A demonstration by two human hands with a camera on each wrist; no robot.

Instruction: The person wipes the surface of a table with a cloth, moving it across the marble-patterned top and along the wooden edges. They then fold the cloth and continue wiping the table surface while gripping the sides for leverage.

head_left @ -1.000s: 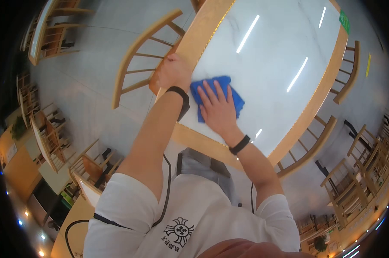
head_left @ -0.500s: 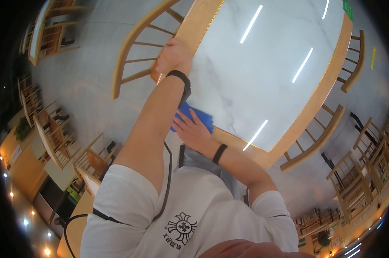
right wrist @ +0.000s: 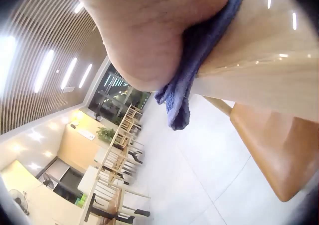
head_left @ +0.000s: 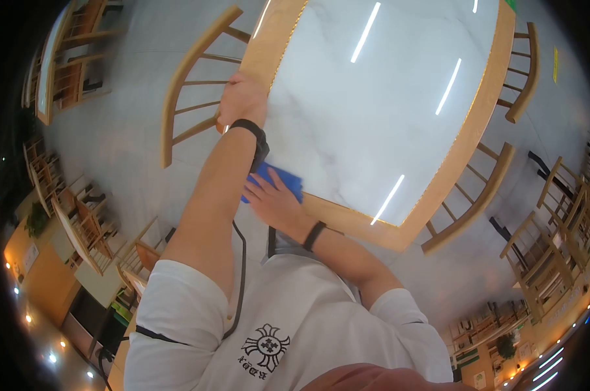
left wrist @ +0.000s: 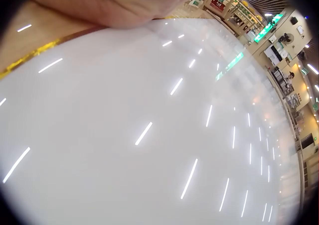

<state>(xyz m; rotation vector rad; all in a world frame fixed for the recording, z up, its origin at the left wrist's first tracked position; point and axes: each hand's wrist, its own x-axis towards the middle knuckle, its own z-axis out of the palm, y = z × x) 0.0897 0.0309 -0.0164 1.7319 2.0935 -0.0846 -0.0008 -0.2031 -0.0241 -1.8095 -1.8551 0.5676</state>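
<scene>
A marble-look table (head_left: 367, 124) with a wooden border and a thin gold strip fills the middle of the head view. My left hand (head_left: 244, 99) grips its left wooden edge near the close corner, with the fingertips hidden from above. In the left wrist view, part of that hand (left wrist: 134, 5) lies along the border. My right hand (head_left: 275, 203) rests with extended fingers on a blue cloth (head_left: 287, 181) at the near left corner, just below my left wrist. The right wrist view shows the cloth (right wrist: 179, 103) hanging over the table's edge beneath the hand.
A wooden chair (head_left: 171, 98) stands at the table's left side, its brown seat (right wrist: 274, 145) close under the edge. Two more chairs, one far (head_left: 530, 72) and one near (head_left: 471, 218), line the right side. Other chairs (head_left: 549, 234) and tables fill the room behind.
My right hand has moved the cloth from the tabletop down and left to the near left corner. My left hand stays at the left edge, and the head view has shifted slightly.
</scene>
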